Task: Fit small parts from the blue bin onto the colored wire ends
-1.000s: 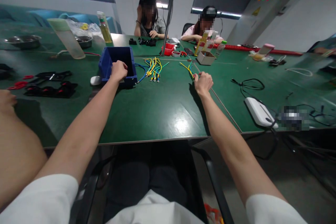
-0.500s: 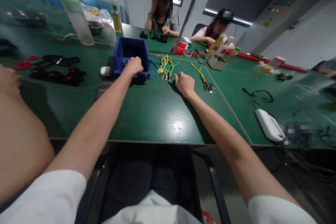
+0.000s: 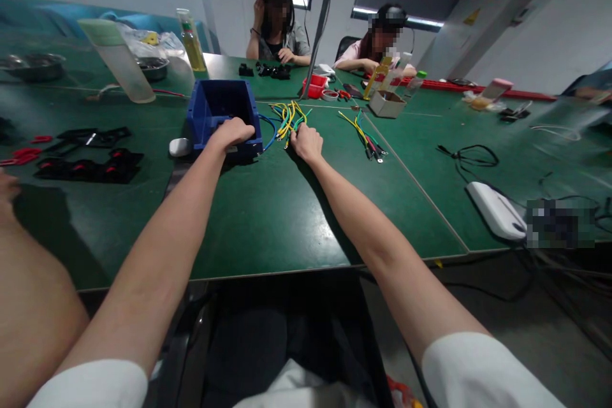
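Observation:
My left hand [image 3: 233, 133] rests over the front wall of a blue plastic bin [image 3: 201, 105], fingers curled inside its opening; what they hold, if anything, is hidden. My right hand [image 3: 307, 142] is at the right side of a pile of yellow, green and blue wires [image 3: 287, 118] with ring terminals, its fingers bent against them; the fingertips are too small to read. Further right lies a smaller bundle of yellow, green and red wires [image 3: 366, 134], touched by neither hand.
Left of the bin are a white case [image 3: 180, 147], black parts [image 3: 88, 169] and a frosted bottle [image 3: 122, 64]. A red container [image 3: 315, 86] and small carton [image 3: 386, 104] stand behind. A white device [image 3: 495, 210] lies right. Two people sit opposite; another person's arm is at left.
My right hand has moved left onto the wire pile, from the table beside it. My left hand is still at the bin. The camera view has shifted slightly.

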Demonstrator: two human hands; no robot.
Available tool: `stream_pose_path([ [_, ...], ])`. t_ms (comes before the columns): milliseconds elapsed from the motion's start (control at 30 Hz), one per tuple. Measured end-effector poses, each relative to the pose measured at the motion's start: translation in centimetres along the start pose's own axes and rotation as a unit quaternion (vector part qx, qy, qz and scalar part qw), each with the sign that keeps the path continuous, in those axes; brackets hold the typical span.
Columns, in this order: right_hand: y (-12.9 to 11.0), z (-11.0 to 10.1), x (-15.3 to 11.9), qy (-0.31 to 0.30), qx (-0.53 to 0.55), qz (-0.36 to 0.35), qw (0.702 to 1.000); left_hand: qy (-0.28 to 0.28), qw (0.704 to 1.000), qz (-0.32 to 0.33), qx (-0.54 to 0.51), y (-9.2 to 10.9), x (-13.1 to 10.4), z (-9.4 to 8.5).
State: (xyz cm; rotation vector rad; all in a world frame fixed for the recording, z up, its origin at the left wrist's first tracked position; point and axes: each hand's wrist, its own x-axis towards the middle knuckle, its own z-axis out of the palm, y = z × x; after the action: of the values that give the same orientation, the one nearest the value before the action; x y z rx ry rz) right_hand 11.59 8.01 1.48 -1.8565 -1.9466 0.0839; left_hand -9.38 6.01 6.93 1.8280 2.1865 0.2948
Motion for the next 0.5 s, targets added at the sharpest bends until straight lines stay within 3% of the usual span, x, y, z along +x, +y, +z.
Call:
stream_pose_path([
  [133, 0.8, 0.0, 0.3, -0.011, 0.079, 0.023, 0.997, -0.022, 0.999, 0.006, 0.026, 0.2, -0.2, -0.2],
  [300, 2.1, -0.2, 0.0, -0.018, 0.184, 0.027, 0.982, 0.010, 0.999, 0.023, 0.024, -0.4, -0.2, -0.1],
  [400, 3.1, -0.7, -0.7, -0.044, 0.282, 0.055, 0.957, 0.034, 0.999, 0.016, 0.014, -0.6, -0.2, 0.0],
  [500, 4.0, -1.5, -1.8, -0.087, 0.389, 0.090, 0.913, 0.049, 0.999, 0.010, -0.001, -0.6, -0.4, 0.0],
])
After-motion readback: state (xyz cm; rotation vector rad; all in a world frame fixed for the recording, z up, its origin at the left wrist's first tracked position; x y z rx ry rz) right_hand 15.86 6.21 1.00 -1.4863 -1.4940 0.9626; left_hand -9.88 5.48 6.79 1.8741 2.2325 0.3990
